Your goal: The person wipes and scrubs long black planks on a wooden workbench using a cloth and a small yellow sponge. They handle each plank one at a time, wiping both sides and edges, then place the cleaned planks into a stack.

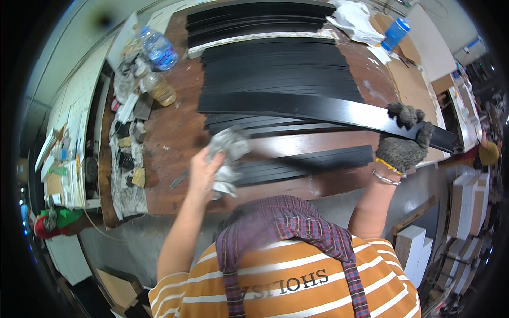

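Observation:
My bare left hand (201, 170) is closed around a crumpled whitish-grey rag (229, 147), slightly blurred, over the near part of the brown table (172, 127). On my right hand (405, 143) is a dark grey knit glove with a yellow cuff edge. Its fingers wrap around the right part of a long, flat black strip (297, 107). That strip slants across a wide row of similar black strips (275, 63) laid side by side. The rag is apart from the held strip. Closer to me lies a smaller group of black strips (323, 162).
A clear water bottle (159, 50) and a bottle of yellowish liquid (159, 89) stand at left, beside a stained cloth (130, 196) with small blocks. At far right are a blue bottle (395, 34) and white cloth (356, 21). White boxes (413, 252) stand on the floor, right.

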### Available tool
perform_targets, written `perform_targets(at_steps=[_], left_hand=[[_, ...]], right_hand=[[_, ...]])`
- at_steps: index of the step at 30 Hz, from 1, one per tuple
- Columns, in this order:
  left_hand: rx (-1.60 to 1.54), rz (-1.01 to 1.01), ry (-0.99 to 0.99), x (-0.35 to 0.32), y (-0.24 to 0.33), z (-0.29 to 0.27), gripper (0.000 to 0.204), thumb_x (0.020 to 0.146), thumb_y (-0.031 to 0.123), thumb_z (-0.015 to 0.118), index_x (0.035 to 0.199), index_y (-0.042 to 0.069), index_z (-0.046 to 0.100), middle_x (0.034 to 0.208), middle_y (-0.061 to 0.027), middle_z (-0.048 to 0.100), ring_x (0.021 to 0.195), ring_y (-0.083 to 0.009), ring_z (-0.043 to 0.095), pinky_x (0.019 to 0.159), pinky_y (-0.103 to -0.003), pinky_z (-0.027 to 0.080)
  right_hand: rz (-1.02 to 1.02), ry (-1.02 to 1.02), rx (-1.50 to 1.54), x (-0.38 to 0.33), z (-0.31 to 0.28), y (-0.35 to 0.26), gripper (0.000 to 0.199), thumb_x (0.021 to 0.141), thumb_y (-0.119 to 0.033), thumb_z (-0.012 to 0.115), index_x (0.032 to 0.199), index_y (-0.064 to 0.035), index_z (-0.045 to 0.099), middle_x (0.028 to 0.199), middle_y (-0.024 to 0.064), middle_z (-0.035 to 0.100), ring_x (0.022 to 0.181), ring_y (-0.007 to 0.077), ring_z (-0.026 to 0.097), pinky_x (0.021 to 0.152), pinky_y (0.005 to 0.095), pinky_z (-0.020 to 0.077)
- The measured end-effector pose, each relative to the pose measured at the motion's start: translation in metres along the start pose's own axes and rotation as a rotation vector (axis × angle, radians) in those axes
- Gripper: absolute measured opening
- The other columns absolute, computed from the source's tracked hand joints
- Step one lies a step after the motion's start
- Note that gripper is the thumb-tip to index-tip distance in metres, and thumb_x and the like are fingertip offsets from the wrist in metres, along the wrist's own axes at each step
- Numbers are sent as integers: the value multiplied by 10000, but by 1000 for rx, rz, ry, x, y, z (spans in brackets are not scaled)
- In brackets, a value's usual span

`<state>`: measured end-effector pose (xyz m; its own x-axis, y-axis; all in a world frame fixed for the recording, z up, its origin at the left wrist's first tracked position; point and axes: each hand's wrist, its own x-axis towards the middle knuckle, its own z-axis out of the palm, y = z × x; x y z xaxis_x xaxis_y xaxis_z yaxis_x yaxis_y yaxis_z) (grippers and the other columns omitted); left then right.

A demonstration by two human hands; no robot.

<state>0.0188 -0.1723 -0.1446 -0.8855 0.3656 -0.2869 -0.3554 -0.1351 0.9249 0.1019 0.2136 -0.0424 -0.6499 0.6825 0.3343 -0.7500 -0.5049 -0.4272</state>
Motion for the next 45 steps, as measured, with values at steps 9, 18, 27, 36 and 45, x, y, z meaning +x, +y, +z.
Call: perform_targets(at_steps=[9, 18, 27, 36, 45], left_hand=[[-721, -146, 5, 28, -1, 2, 304, 1007, 278, 626, 1048, -21, 662, 873, -160, 736, 696, -274, 734, 668, -408, 643], [-568, -2, -31, 32, 13, -48, 192, 999, 86, 590, 1064, -79, 662, 976, -178, 724, 814, -277, 743, 726, -443, 655], [-443, -1, -64, 29, 8, -16, 140, 989, 67, 629, 1055, -37, 696, 956, -114, 745, 782, -173, 726, 710, -296, 598], [-526, 28, 120, 17, 1, -80, 304, 1024, 116, 501, 1277, -14, 607, 1163, -111, 706, 999, -192, 701, 916, -338, 555], [1052, 493, 458, -15, 9, -115, 204, 895, 36, 675, 1071, -40, 743, 1185, -158, 722, 1109, -274, 656, 963, -342, 504]], right_hand=[[518, -167, -225, -67, 22, 27, 442, 940, -215, 656, 1299, 11, 530, 1300, 229, 606, 1249, 381, 570, 1130, 514, 424], [993, -580, -992, -63, -26, -14, 612, 884, -248, 771, 1401, -29, 526, 1263, 190, 659, 1080, 296, 694, 953, 409, 575], [794, -877, -1619, -140, -26, 76, 715, 735, -386, 849, 1333, -77, 609, 1220, 181, 684, 1064, 326, 692, 908, 420, 558], [564, -873, -1883, -130, -36, 95, 576, 720, -338, 785, 1216, -73, 661, 1037, 189, 718, 957, 398, 687, 844, 463, 546], [632, -859, -1878, -98, -61, 112, 489, 736, -331, 771, 1127, -48, 690, 1001, 213, 713, 955, 407, 678, 842, 478, 532]])
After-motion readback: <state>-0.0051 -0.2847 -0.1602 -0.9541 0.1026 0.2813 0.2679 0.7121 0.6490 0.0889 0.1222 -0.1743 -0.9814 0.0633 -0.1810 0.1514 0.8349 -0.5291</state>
